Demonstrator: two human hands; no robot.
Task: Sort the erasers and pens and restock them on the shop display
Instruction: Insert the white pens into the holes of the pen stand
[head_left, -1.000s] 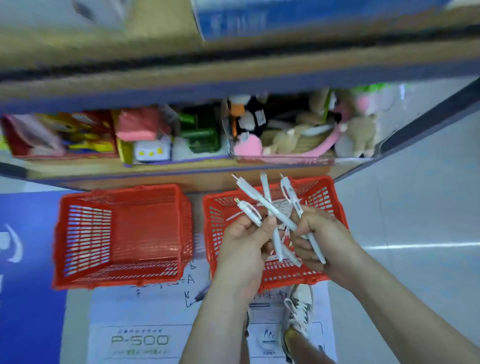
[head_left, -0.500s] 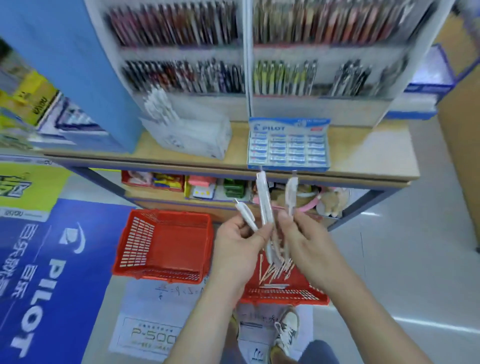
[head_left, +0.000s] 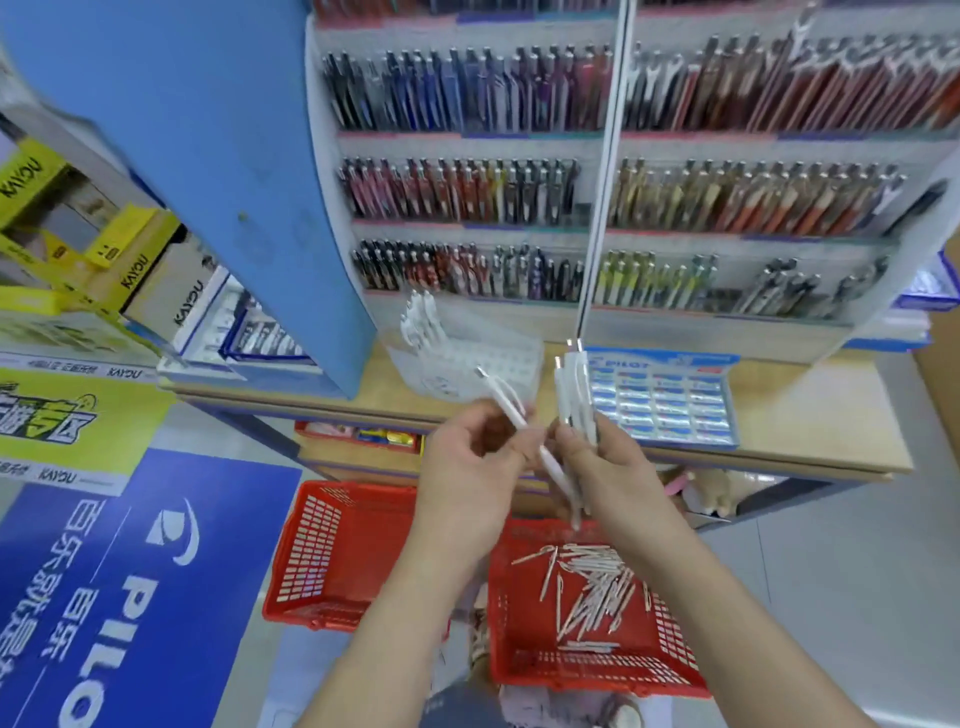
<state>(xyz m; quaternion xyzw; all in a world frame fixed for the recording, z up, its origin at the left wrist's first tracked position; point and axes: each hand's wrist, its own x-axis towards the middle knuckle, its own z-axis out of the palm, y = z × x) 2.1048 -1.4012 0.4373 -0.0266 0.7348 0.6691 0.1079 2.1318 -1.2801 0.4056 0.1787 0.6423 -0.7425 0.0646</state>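
My left hand (head_left: 470, 467) pinches a single white pen (head_left: 501, 402) that slants up to the left. My right hand (head_left: 605, 462) grips a bunch of several white pens (head_left: 571, 389) held upright, close beside the left hand. Both hands hover in front of the wooden shelf (head_left: 810, 415). On that shelf lies a blue box of erasers (head_left: 660, 402), just right of the pens I hold. A clear pen holder (head_left: 467, 364) with a few white pens stands behind my left hand. Below, a red basket (head_left: 670, 670) holds several loose white pens (head_left: 592, 587).
A second red basket (head_left: 337, 556) stands on the floor to the left, with nothing seen inside. The back wall display (head_left: 597, 197) carries rows of coloured pens. A blue panel (head_left: 234, 156) rises at left, with yellow boxes (head_left: 78, 234) beyond it. My shoes (head_left: 618, 714) are on a floor poster.
The view has tilted up from the baskets to the shelf and pen display. My hands have risen to shelf height, and the pens have separated into one in the left hand and a bunch in the right.
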